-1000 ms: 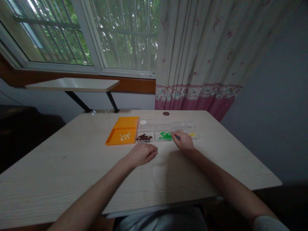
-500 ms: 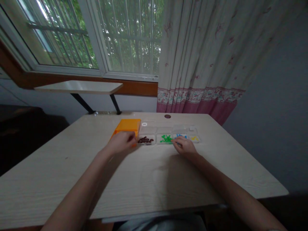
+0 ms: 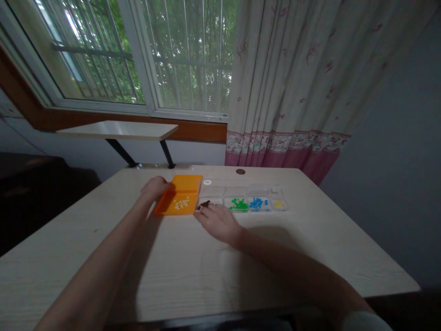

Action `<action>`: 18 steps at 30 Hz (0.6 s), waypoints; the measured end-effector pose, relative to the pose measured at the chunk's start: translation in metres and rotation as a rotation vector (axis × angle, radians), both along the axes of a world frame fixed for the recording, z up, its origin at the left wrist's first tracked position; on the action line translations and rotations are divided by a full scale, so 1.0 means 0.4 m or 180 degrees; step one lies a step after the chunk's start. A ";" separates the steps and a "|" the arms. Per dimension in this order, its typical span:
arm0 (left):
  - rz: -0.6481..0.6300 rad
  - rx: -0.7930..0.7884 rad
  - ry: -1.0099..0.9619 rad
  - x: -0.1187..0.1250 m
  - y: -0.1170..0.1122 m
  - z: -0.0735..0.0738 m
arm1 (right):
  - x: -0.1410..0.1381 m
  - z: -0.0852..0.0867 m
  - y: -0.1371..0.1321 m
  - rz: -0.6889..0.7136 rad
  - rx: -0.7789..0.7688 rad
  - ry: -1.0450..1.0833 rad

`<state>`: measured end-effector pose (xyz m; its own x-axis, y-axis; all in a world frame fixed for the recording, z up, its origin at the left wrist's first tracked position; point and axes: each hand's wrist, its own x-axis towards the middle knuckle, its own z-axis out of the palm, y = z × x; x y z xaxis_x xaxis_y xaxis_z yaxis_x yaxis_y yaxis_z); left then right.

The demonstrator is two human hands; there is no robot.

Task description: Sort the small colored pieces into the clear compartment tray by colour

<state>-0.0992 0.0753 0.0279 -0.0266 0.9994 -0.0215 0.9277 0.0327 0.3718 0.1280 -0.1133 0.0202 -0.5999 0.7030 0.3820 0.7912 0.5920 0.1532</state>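
My left hand (image 3: 155, 187) is at the left edge of an open orange plastic case (image 3: 188, 183), its fingers closed on the side by the raised lid. Small white pieces (image 3: 181, 203) lie scattered in the case's near half. My right hand (image 3: 219, 224) reaches across to the clear box (image 3: 215, 201) beside it, fingers stretched over the front edge and thumb near the orange case's corner. Dark brown pieces (image 3: 204, 204) in that box are partly hidden by the fingers. To the right, clear boxes hold green pieces (image 3: 239, 204), blue pieces (image 3: 257, 203) and yellow pieces (image 3: 279, 203).
The boxes stand in a row on a pale wooden table (image 3: 193, 266). A small raised shelf (image 3: 120, 130) is fixed at the back left. A round cable hole (image 3: 240, 171) lies near the back edge, before a curtain (image 3: 275, 92) and a barred window (image 3: 193, 59).
My left hand has moved left, from over the case to its outer edge, uncovering the white pieces. My right hand has swung left from the green and blue pieces to the brown ones.
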 end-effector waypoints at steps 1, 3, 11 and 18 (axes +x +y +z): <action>0.0062 -0.0055 0.0011 0.004 0.005 -0.005 | -0.023 0.006 0.010 -0.0044 0.0072 0.0010; 0.0110 -0.0114 0.0029 0.007 0.015 -0.015 | -0.060 0.011 0.030 -0.0116 0.0195 0.0057; -0.0036 0.0014 -0.0404 -0.042 0.025 -0.042 | -0.117 -0.028 0.082 -0.0063 0.0018 -0.0053; -0.0355 0.0091 -0.1066 -0.114 -0.066 -0.023 | -0.138 -0.038 0.066 0.0280 0.0018 0.0026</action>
